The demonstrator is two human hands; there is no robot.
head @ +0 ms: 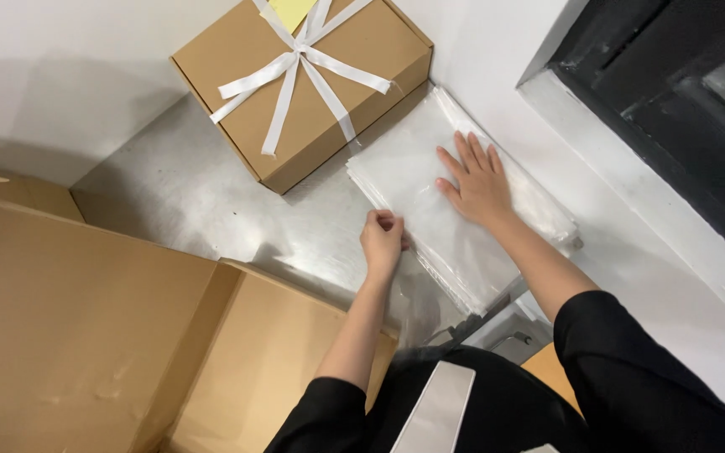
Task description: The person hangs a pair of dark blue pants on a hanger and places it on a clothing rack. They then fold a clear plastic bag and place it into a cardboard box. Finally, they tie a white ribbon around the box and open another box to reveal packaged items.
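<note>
The right hand [478, 180] is pressing flat on a stack of clear bags [455, 210] while the left hand [382, 239] is pinching its edge, no bag lifted free yet.

Packing room: cardboard boxes [86, 327], clear bags [430, 193].

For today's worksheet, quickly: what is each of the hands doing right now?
Left hand: closed, pinching the edge of the stack of clear plastic bags.
Right hand: open, flat on the stack.
</note>
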